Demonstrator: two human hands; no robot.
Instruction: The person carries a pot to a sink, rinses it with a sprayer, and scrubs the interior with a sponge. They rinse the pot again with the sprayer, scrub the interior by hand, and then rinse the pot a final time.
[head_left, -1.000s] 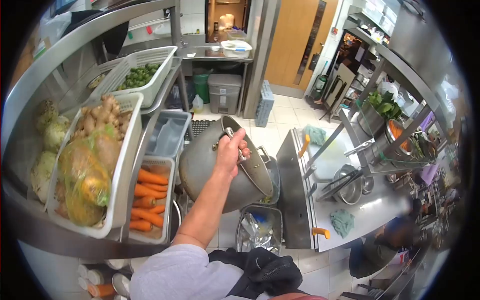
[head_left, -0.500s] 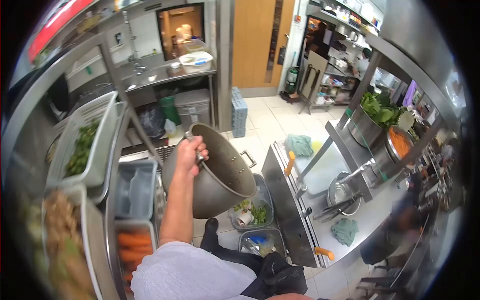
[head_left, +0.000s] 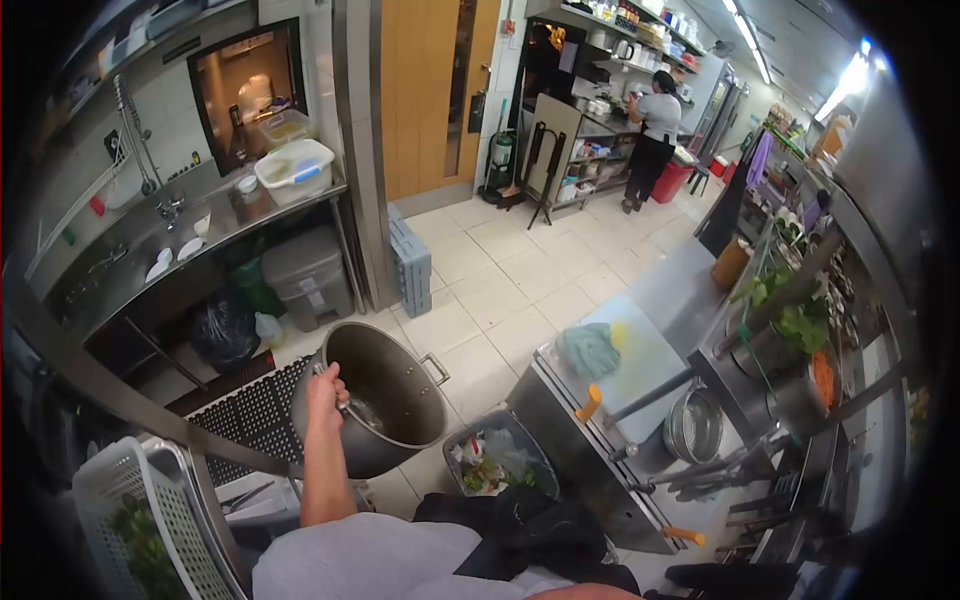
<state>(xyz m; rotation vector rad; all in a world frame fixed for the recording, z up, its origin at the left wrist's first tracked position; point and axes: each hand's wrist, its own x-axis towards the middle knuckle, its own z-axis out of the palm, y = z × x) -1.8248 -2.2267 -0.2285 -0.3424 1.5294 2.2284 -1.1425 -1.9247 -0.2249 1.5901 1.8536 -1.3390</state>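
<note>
A large dark metal pot point(head_left: 385, 400) hangs tilted over the floor at lower centre, its open mouth facing up and to the right. My left hand point(head_left: 327, 392) is wrapped round the handle on the pot's near left side. Inside, the pot shows bare walls with a few small bits on them. A second handle sticks out at its right rim. My right hand is not visible; only a bit of skin shows at the bottom edge. Just right of the pot stands a grey bin point(head_left: 499, 455) with food scraps and plastic.
A steel sink counter point(head_left: 150, 245) runs along the left. A blue crate point(head_left: 410, 265) stands by the pillar. At right is a counter with a white board point(head_left: 640, 375) and a green cloth point(head_left: 588, 350). A person point(head_left: 655, 135) stands at the far shelves.
The view has shifted forward and right, bringing the far person into fuller view. My left hand and the pot now appear lower and further left. The carrot tub has left the view.
</note>
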